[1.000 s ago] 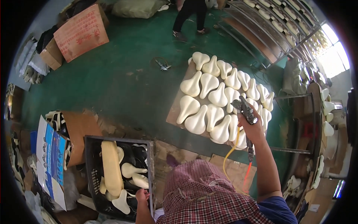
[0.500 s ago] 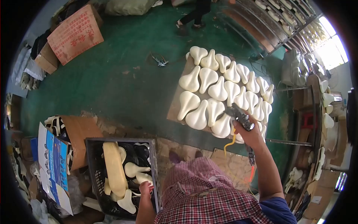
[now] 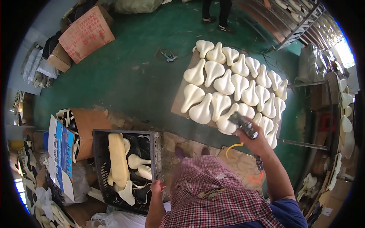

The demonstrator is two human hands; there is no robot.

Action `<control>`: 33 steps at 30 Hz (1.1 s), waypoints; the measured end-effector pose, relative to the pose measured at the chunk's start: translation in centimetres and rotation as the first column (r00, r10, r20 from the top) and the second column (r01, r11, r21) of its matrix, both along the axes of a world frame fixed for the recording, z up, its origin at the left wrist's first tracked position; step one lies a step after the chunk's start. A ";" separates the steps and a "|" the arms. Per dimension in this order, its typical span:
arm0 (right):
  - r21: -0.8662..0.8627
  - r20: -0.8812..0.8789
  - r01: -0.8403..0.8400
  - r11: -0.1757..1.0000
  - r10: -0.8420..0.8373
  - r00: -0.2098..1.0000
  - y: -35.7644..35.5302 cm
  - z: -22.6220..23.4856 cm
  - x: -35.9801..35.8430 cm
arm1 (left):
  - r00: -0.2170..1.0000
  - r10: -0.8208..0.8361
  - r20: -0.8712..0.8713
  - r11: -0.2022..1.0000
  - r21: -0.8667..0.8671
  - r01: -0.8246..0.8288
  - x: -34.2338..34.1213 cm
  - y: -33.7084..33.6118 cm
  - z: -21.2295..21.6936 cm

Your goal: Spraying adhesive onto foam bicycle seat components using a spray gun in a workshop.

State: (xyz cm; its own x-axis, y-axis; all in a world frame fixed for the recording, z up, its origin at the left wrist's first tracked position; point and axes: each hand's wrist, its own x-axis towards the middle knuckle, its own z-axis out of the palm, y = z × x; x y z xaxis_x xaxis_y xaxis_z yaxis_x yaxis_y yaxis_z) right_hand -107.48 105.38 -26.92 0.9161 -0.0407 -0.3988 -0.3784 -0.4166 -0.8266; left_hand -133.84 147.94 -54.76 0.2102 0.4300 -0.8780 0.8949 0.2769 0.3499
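Many cream saddle pads [image 3: 235, 85] cover a board [image 3: 178, 108] on green floor [image 3: 125, 76].

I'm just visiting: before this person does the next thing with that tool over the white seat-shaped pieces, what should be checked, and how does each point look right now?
1. Right hand firmly gripping the spray tool: ok.
2. Tool aimed at the white seat-shaped pieces: ok, it sits over the near row.
3. Pieces lying flat on the board: ok.
4. Left hand steady on the black crate: ok, on its rim.
5. Hose free of snags: cannot tell.
6. Bystander's legs far from the pieces: ok.
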 end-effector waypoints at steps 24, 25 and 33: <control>-0.138 0.192 -0.194 0.971 0.218 0.957 -3.6 0.9 4.5 | 0.997 0.018 0.070 0.999 0.031 -0.020 1.5 -6.3 0.9; -0.135 0.148 -0.195 0.971 0.215 0.965 -3.7 1.4 4.6 | 0.997 0.014 0.073 0.999 0.031 -0.016 1.6 -6.3 0.7; -0.118 0.286 0.094 0.988 -0.057 0.957 -8.5 1.1 4.7 | 0.999 -0.042 0.020 0.999 -0.002 0.042 1.6 -6.8 0.0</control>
